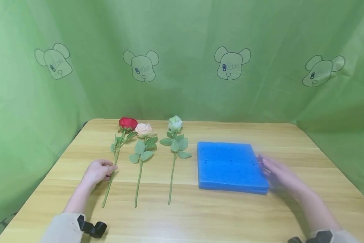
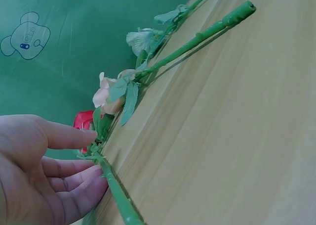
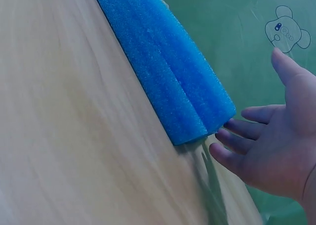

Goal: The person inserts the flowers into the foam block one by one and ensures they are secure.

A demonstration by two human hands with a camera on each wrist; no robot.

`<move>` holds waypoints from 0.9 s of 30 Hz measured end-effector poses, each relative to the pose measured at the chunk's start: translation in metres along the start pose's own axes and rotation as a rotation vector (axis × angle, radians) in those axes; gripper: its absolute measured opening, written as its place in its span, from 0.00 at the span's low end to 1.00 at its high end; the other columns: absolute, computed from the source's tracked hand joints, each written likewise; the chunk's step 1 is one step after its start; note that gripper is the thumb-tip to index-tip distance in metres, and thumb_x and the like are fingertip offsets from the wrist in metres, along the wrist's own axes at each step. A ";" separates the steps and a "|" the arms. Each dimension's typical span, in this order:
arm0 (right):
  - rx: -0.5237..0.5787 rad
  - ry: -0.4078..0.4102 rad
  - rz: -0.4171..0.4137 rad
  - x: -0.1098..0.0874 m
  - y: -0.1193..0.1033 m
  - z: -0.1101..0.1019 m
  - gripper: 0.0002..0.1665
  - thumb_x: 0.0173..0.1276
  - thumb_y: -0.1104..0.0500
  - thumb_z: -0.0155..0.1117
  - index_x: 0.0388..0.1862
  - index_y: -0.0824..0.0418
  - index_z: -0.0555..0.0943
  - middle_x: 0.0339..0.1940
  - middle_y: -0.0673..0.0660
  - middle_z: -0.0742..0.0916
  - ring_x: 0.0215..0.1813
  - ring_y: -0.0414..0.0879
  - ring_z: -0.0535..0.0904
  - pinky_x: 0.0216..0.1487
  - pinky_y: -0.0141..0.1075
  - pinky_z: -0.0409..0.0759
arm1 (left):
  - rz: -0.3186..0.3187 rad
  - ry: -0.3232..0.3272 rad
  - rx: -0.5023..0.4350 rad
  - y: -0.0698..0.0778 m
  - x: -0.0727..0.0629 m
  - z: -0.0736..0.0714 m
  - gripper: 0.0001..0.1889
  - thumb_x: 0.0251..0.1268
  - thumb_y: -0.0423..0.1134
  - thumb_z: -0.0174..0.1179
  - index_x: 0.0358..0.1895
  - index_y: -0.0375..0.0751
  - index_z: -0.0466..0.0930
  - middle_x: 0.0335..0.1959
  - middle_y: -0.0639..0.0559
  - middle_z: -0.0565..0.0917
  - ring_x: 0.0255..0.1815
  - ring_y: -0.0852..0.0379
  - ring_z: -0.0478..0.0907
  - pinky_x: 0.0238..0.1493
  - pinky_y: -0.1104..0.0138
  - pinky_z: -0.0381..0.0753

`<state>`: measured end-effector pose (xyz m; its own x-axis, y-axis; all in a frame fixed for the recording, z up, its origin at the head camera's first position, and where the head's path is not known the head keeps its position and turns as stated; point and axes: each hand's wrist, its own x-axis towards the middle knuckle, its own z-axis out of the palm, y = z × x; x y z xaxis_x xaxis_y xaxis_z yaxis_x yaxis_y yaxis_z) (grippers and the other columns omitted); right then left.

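Note:
A red rose [image 1: 128, 124] with a long green stem lies at the left of the row of flowers. My left hand [image 1: 98, 171] is at its stem, thumb and fingers curved around it from both sides; in the left wrist view the stem [image 2: 118, 195] runs between the thumb and fingertips. At the right lies a flat blue foam block [image 1: 230, 165] with small holes in its top. My right hand [image 1: 277, 172], blurred in the head view, has its fingers spread by the block's right side, with the fingertips [image 3: 222, 153] right at its near corner.
A pale pink rose [image 1: 143, 130] lies just right of the red one, and a pale green rose [image 1: 175, 124] lies between it and the foam. All rest on a wooden table [image 1: 182, 222]. A green curtain [image 1: 185, 94] with bear-head outlines hangs behind.

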<state>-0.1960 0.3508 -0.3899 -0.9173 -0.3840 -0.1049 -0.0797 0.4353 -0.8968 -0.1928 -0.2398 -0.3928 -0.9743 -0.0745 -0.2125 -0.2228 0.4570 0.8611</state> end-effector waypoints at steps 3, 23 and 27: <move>-0.041 0.023 0.013 -0.004 -0.008 0.006 0.39 0.77 0.46 0.35 0.72 0.69 0.39 0.72 0.72 0.49 0.68 0.71 0.48 0.62 0.64 0.49 | -0.006 0.004 0.033 0.000 0.001 0.002 0.23 0.56 0.32 0.61 0.52 0.18 0.67 0.41 0.33 0.76 0.36 0.49 0.77 0.36 0.63 0.83; 0.001 0.006 0.011 -0.017 0.001 0.007 0.37 0.74 0.58 0.46 0.73 0.68 0.42 0.73 0.68 0.49 0.70 0.67 0.40 0.64 0.63 0.39 | -0.059 0.010 0.072 0.002 0.006 0.007 0.19 0.51 0.25 0.60 0.48 0.22 0.69 0.28 0.43 0.75 0.24 0.56 0.73 0.26 0.67 0.80; 0.025 0.009 0.030 -0.016 0.000 0.006 0.38 0.74 0.56 0.46 0.72 0.68 0.42 0.73 0.68 0.48 0.70 0.67 0.38 0.62 0.67 0.35 | -0.080 -0.003 0.033 0.003 0.006 0.006 0.19 0.53 0.26 0.59 0.48 0.22 0.68 0.27 0.44 0.75 0.25 0.55 0.74 0.28 0.66 0.82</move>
<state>-0.1788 0.3520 -0.3907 -0.9228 -0.3634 -0.1284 -0.0422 0.4262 -0.9036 -0.1993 -0.2332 -0.3941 -0.9533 -0.1097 -0.2814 -0.2988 0.4791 0.8254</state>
